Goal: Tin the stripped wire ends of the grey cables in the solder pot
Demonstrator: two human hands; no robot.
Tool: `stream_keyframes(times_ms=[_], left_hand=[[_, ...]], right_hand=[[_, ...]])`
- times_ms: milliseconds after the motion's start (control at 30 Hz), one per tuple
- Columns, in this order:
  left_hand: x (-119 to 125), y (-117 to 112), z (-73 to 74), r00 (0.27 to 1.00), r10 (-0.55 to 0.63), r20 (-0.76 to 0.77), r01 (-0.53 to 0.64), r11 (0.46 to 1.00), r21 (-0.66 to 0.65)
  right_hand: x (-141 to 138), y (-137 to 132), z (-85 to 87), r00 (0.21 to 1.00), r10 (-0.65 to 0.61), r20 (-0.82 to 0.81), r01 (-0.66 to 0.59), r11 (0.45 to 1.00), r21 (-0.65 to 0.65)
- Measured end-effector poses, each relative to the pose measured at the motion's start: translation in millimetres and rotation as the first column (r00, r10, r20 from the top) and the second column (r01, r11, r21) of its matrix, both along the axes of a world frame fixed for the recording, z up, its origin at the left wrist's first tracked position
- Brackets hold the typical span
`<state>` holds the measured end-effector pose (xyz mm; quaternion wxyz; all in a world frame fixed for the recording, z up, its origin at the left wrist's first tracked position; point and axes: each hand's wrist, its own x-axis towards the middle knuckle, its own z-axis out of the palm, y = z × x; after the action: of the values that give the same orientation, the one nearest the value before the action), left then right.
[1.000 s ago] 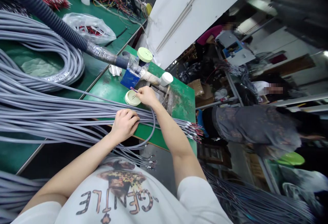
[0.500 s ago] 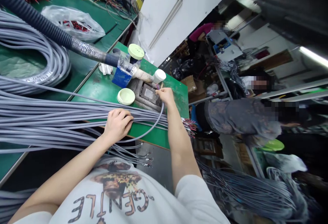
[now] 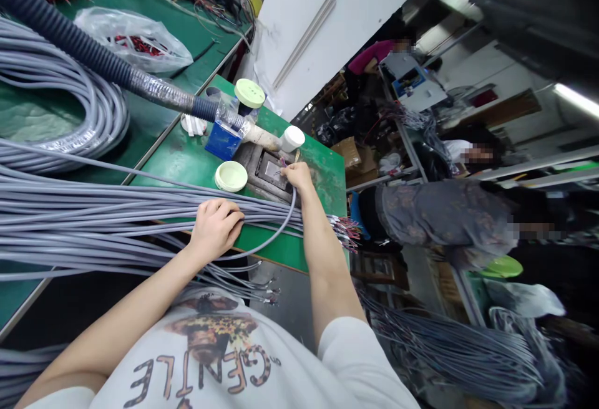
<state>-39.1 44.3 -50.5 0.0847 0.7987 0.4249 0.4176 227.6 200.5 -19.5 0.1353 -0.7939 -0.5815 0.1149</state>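
Head view: over the last second the right hand [image 3: 297, 176] has left the pale tub [image 3: 231, 187] and come across to the dark block [image 3: 255, 178] on the green bench [image 3: 327, 161], where it is now at the right edge of the bright metal plate [image 3: 271, 169] set into the block's top. Since half a second ago it has only edged a little inward over that plate. Its thumb and fingers are pinched together on the end of one gray cable [image 3: 281, 230], with thin wires [image 3: 283, 162] fanning out past the fingertips; the rest of that cable loops down and back toward the body. Whether the wire tips touch the plate or sit just above it, I cannot tell (they are too fine at this size). The left hand [image 3: 215, 227] has stayed on the cable bundle [image 3: 140, 203], fingers curled over the top, though its palm is hidden and I cannot tell if it grips or merely steadies. My reading is that the work has passed from the tub to the plate, so small, controlled placement of those tips matters most at this point.
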Motion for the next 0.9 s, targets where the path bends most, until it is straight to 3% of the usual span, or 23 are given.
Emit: stream_keyframes(times_ms=[167,300,367,467,533,600,633,700,800,833,900], left_hand=[[0.4,-0.1,-0.8,1.000,0.003,0.001,-0.003,1.000,0.000],[-0.6,0.6,-1.4,1.000,-0.013,0.021,0.014,1.000,-0.021],[-1.3,0.8,-1.9,0.999,-0.019,0.036,0.020,0.999,-0.030],[-0.3,-0.1,-1.9,0.992,-0.010,0.125,0.014,0.999,-0.035],[3.6,-2.1,0.4,0.953,-0.004,0.303,0.022,0.998,-0.058],[11.2,-5.4,5.9,0.834,0.007,0.552,0.086,0.986,-0.143],[16.4,-7.2,9.7,0.736,0.022,0.677,0.157,0.967,-0.202],[28.4,-10.6,18.2,0.496,0.086,0.864,0.375,0.876,-0.302],[44.2,-13.7,30.2,0.182,0.234,0.955,0.601,0.742,-0.297],[47.2,-14.1,33.5,0.127,0.267,0.955,0.617,0.733,-0.286],[48.7,-13.9,38.8,0.094,0.285,0.954,0.597,0.751,-0.283]], right_hand=[[-2.8,-0.9,4.0,0.999,0.000,-0.049,0.001,1.000,0.020],[-7.8,-15.1,23.7,0.994,0.015,-0.107,-0.007,0.997,0.074],[-15.0,-32.9,36.8,0.975,0.050,-0.217,-0.021,0.990,0.136],[-34.9,-72.0,52.0,0.814,0.176,-0.554,-0.025,0.963,0.269],[-53.0,-101.0,56.1,0.693,0.241,-0.679,-0.016,0.947,0.320],[-72.3,-127.2,56.0,0.603,0.289,-0.743,-0.011,0.935,0.354],[-81.7,-138.2,55.3,0.569,0.308,-0.762,-0.013,0.930,0.367],[-98.2,-155.3,53.9,0.524,0.343,-0.780,-0.037,0.924,0.381],[-114.8,-170.6,54.3,0.492,0.382,-0.782,-0.073,0.914,0.400],[-117.9,-174.2,54.7,0.485,0.385,-0.785,-0.077,0.913,0.400],[-120.7,-181.0,54.3,0.451,0.380,-0.807,-0.079,0.918,0.388]])
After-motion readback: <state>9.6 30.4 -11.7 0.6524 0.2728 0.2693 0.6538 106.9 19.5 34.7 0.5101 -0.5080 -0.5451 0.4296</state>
